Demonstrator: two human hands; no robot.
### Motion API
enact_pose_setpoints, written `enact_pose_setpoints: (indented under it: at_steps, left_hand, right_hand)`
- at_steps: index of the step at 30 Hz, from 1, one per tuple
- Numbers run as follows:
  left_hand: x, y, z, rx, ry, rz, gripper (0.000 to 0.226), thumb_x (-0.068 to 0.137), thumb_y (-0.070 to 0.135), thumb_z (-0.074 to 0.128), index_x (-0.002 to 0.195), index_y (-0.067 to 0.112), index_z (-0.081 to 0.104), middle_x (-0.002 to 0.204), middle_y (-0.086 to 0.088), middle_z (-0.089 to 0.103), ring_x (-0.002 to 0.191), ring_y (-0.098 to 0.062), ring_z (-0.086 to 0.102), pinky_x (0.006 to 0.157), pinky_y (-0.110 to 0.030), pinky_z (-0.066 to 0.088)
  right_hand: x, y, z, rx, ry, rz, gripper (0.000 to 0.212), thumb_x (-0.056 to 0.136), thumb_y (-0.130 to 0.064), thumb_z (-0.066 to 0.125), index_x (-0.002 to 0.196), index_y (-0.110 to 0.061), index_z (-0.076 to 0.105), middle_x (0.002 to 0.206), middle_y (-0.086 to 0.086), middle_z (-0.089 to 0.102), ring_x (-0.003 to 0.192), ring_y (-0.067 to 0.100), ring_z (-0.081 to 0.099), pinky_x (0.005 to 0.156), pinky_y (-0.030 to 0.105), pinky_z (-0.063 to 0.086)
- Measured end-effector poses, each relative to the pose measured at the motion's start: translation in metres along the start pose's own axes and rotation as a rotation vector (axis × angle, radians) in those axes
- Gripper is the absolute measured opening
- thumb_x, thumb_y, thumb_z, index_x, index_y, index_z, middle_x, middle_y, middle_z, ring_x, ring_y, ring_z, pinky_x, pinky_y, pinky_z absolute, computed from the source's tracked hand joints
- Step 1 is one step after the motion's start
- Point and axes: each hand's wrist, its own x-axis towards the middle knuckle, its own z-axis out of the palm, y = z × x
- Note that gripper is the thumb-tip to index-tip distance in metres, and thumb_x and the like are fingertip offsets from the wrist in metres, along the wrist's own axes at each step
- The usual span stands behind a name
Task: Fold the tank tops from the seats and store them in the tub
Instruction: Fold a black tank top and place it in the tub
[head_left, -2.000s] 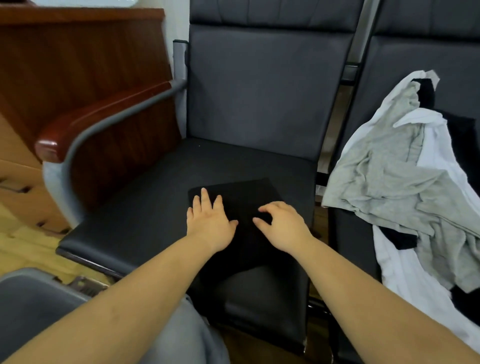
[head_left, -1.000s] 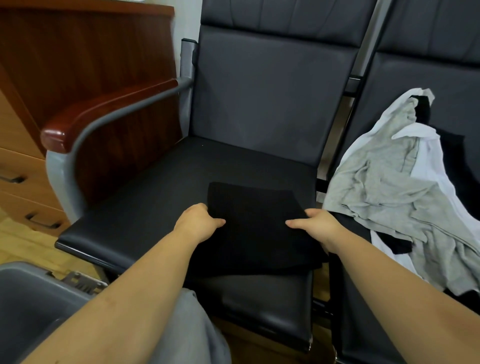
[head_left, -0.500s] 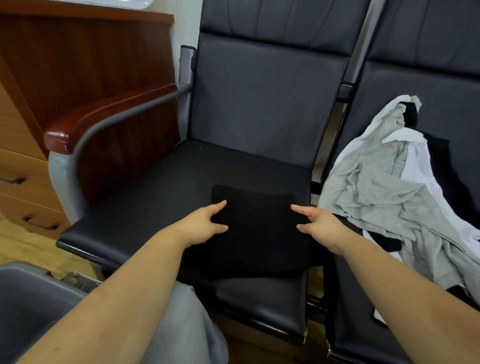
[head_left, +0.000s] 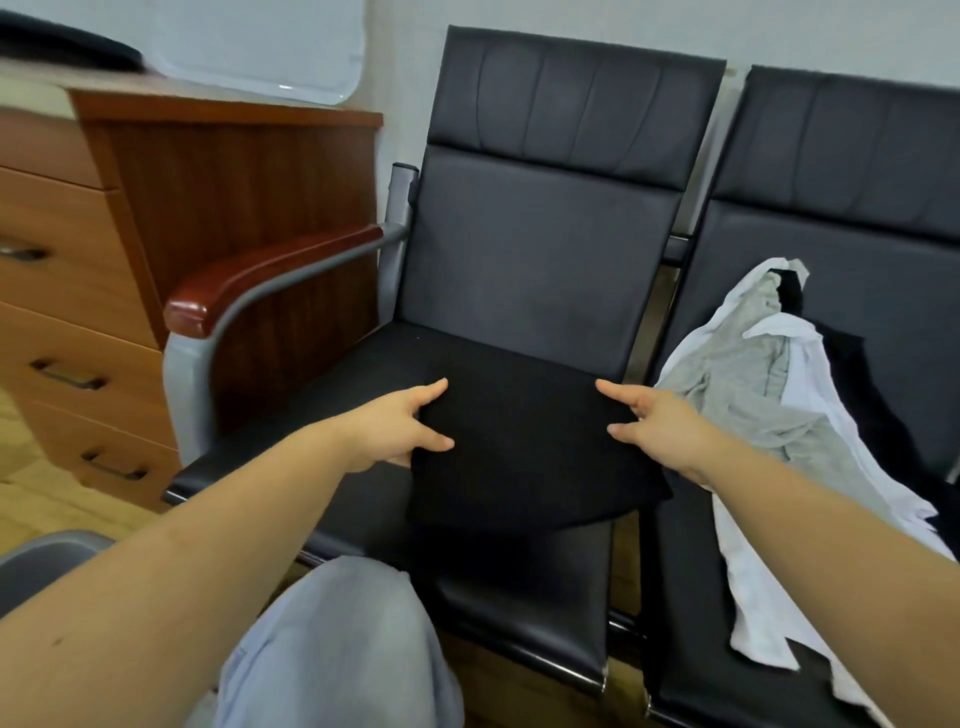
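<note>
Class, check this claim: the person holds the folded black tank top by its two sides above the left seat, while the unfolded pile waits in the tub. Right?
Not quite. The head view shows the unfolded pile lying on the right seat, not in the tub. The rest stands: both hands, left and right, hold the folded black tank top.

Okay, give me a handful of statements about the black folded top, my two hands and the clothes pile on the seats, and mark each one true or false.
1. The folded black tank top is held between the left hand and the right hand. True.
2. The pile of unfolded tops lies on the same seat as the black one. False: it lies on the right-hand seat, while the black top is over the left-hand seat.
3. The pile shows grey, white and black fabric. True.
4. The left-hand seat has a wooden armrest on its left. True.
5. The black top is already in the grey tub. False: the hands hold it over the seat.
</note>
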Motion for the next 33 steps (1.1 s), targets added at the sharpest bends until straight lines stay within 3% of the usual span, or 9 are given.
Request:
enact_pose_setpoints:
  at_steps: [2,5,9,15,18,21,23,28,33]
  left_hand:
    - [-0.015,0.005,-0.014,-0.027,0.028,0.022,0.087,0.086,0.002,0.067,0.151,0.038,0.021,0.149,-0.004,0.039,0.111,-0.022,0.062,0.092,-0.047,0.054]
    - [-0.044,0.007,-0.035,-0.055,0.083,0.049,0.085,0.087,-0.002,0.064,0.152,0.034,0.02,0.144,0.001,0.043,0.113,-0.022,0.061,0.092,-0.046,0.054]
    - [-0.088,-0.003,-0.065,-0.044,0.159,0.038,0.086,0.087,-0.002,0.064,0.152,0.035,0.02,0.147,0.003,0.035,0.118,-0.022,0.055,0.089,-0.042,0.055]
    - [-0.155,-0.034,-0.118,0.006,0.302,-0.04,0.085,0.087,0.006,0.068,0.149,0.042,0.022,0.148,-0.001,0.039,0.119,-0.025,0.056,0.094,-0.044,0.053]
    - [-0.191,-0.049,-0.142,0.012,0.375,-0.063,0.085,0.088,0.005,0.066,0.15,0.042,0.02,0.14,0.006,0.041,0.112,-0.022,0.059,0.09,-0.043,0.055]
    - [-0.224,-0.065,-0.164,0.041,0.457,-0.094,0.085,0.089,0.006,0.065,0.151,0.04,0.018,0.138,0.005,0.039,0.105,-0.016,0.058,0.081,-0.036,0.057]
    - [-0.246,-0.079,-0.176,0.044,0.503,-0.118,0.085,0.089,0.005,0.064,0.151,0.038,0.018,0.142,0.005,0.037,0.111,-0.016,0.054,0.079,-0.033,0.056]
    - [-0.302,-0.123,-0.202,0.07,0.592,-0.229,0.086,0.089,0.008,0.065,0.151,0.04,0.016,0.151,-0.001,0.034,0.12,-0.022,0.053,0.094,-0.045,0.053]
    - [-0.347,-0.163,-0.209,0.008,0.669,-0.307,0.084,0.092,0.004,0.061,0.153,0.034,0.013,0.149,0.0,0.033,0.114,-0.017,0.051,0.075,-0.028,0.055]
  right_hand:
    - [-0.005,-0.018,0.001,-0.026,-0.01,-0.045,0.059,0.091,0.002,0.058,0.143,-0.023,0.043,0.14,0.0,0.049,0.134,0.012,0.041,0.103,0.022,0.041]
    - [-0.015,-0.049,0.007,-0.091,-0.037,-0.109,0.06,0.093,-0.002,0.057,0.145,-0.026,0.04,0.141,-0.003,0.048,0.122,0.006,0.046,0.083,0.009,0.04]
    - [-0.027,-0.089,0.028,-0.121,-0.099,-0.182,0.061,0.094,-0.002,0.055,0.147,-0.026,0.036,0.149,0.0,0.04,0.136,0.013,0.039,0.093,0.015,0.035]
    - [-0.036,-0.148,0.083,-0.153,-0.194,-0.283,0.063,0.095,-0.003,0.054,0.148,-0.03,0.033,0.152,-0.001,0.036,0.132,0.012,0.042,0.088,0.012,0.035]
    - [-0.037,-0.176,0.118,-0.158,-0.243,-0.342,0.064,0.095,-0.004,0.055,0.148,-0.031,0.033,0.15,-0.003,0.04,0.108,0.007,0.052,0.069,0.009,0.044]
    - [-0.035,-0.2,0.155,-0.144,-0.296,-0.399,0.064,0.094,-0.003,0.055,0.148,-0.03,0.033,0.147,-0.005,0.042,0.101,0.003,0.047,0.079,0.013,0.042]
    - [-0.035,-0.213,0.184,-0.145,-0.337,-0.428,0.066,0.094,-0.002,0.056,0.148,-0.031,0.033,0.146,-0.004,0.044,0.104,0.005,0.049,0.076,0.012,0.042]
    - [-0.043,-0.24,0.265,-0.164,-0.465,-0.506,0.07,0.092,-0.001,0.057,0.15,-0.03,0.028,0.15,-0.002,0.039,0.129,0.017,0.047,0.1,0.025,0.041]
    - [-0.056,-0.267,0.329,-0.229,-0.571,-0.594,0.069,0.094,-0.002,0.054,0.151,-0.027,0.024,0.151,-0.002,0.037,0.134,0.018,0.041,0.091,0.015,0.032]
